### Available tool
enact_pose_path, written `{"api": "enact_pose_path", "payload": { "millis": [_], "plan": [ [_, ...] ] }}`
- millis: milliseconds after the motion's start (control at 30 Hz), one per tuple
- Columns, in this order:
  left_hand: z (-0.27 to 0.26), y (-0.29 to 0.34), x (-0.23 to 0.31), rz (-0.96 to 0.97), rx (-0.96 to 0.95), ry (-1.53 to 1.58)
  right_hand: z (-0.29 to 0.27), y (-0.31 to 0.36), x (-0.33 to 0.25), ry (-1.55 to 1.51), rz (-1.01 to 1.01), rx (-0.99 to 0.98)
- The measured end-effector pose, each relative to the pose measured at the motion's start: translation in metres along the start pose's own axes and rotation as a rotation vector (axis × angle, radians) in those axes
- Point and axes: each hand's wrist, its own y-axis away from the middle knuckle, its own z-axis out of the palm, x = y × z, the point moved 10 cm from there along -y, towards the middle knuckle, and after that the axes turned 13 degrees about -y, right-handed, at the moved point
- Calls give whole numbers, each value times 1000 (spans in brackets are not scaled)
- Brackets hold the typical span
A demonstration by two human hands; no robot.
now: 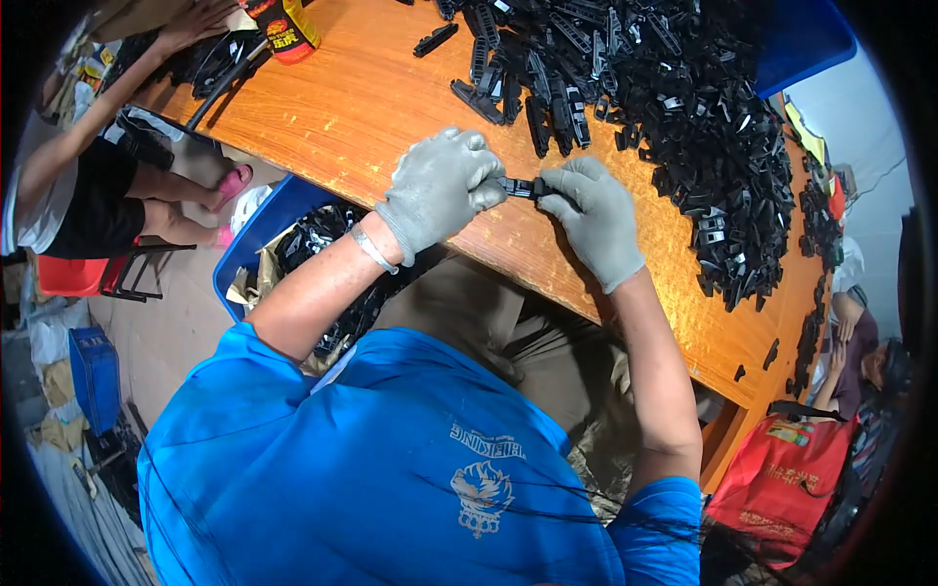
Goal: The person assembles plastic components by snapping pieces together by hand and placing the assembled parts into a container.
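Black plastic part is what I've got on the head feed right now, a small dark piece held up over the near side of the orange-brown wooden table. From where I'm sitting I can't tell if its underside touches the wood.

Both of my hands are on it. The left hand has the left end pinched between thumb and fingers, and the right hand has the other end the same way, so both grips are narrow and only the middle of the part shows. Grey gloves on both, plus a pale bracelet on my left wrist.

Beyond the right hand there's a big heap of black parts running from the far side down the right of the table, longer ribbed ones mostly toward the far end. A blue bin sits at the far right corner, and another blue container with black pieces inside stands by the table's edge near my left forearm.

Over on the left, a co-worker's arm reaches toward more dark pieces, close to a red and yellow canister. Down on the right there's a red bag beside the table.
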Motion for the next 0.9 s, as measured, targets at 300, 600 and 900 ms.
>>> {"api": "enact_pose_path", "payload": {
  "millis": [300, 600, 900],
  "plan": [
    [10, -5, -3, -33, -87, -11, 24, -19, -31, 105, -139, -73],
    [-46, 25, -74, 15, -302, 141, -35, 9, 9, 42, 7, 97],
    [-15, -49, -49, -116, -121, -160, -75, -47, 73, 509, 320, 205]
  ]
}}
